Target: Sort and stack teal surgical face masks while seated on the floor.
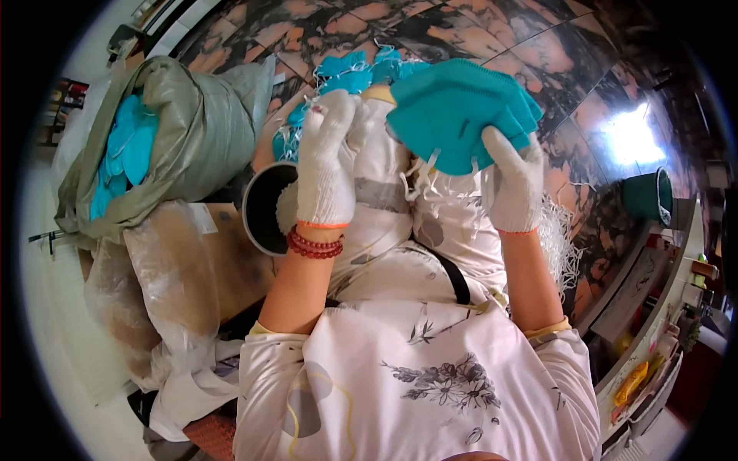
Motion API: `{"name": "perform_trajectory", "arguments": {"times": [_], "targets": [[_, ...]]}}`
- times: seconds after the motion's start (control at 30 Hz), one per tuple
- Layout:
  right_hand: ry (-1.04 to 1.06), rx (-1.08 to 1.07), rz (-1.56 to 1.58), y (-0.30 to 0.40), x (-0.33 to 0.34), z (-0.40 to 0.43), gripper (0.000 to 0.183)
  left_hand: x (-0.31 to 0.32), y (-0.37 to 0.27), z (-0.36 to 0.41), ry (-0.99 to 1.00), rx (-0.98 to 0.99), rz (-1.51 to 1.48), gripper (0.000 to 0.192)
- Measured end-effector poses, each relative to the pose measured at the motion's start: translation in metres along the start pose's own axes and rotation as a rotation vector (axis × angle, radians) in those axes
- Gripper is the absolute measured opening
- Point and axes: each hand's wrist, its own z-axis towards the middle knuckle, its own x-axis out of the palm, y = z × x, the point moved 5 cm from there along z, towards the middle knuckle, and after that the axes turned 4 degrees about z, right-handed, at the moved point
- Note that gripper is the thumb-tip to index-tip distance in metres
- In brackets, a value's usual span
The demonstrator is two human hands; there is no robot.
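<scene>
My right hand (515, 178), in a white knit glove, grips a small stack of teal folded face masks (455, 118) by the lower right edge. White elastic straps hang from the stack's lower edge. My left hand (328, 155), gloved alike and with red bead bracelets at the wrist, is raised to the left of the masks with its fingers curled; whether it holds anything thin is not clear. Beyond it, more teal masks with white straps (346, 72) lie on the floor past my knees. A heap of white elastic straps (559, 248) lies beside my right leg.
On the left, a large olive sack (202, 132) gapes around many teal masks (130, 144). A cardboard box (236, 253) with clear plastic stands below it. Near my left wrist is a dark round bucket (268, 201). A green bucket (646, 196) and a cluttered shelf (651, 328) are at right.
</scene>
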Motion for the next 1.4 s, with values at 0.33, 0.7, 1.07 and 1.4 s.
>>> {"name": "perform_trajectory", "arguments": {"times": [0.33, 0.7, 1.07, 1.4], "targets": [[-0.006, 0.250, 0.128, -0.038, 0.032, -0.011, 0.026, 0.023, 0.002, -0.022, 0.042, 0.179, 0.091, 0.040], [-0.325, -0.267, -0.554, -0.010, 0.004, 0.000, 0.027, 0.024, 0.018, -0.012, -0.053, -0.014, 0.021, 0.015], [-0.395, -0.262, -0.457, -0.004, 0.008, 0.008, 0.031, 0.041, 0.026, -0.013, 0.193, -0.077, -0.472, 0.048], [0.058, 0.421, -0.311, -0.041, 0.030, -0.020, 0.040, 0.022, 0.014, -0.003, 0.032, -0.139, -0.073, 0.030]]}}
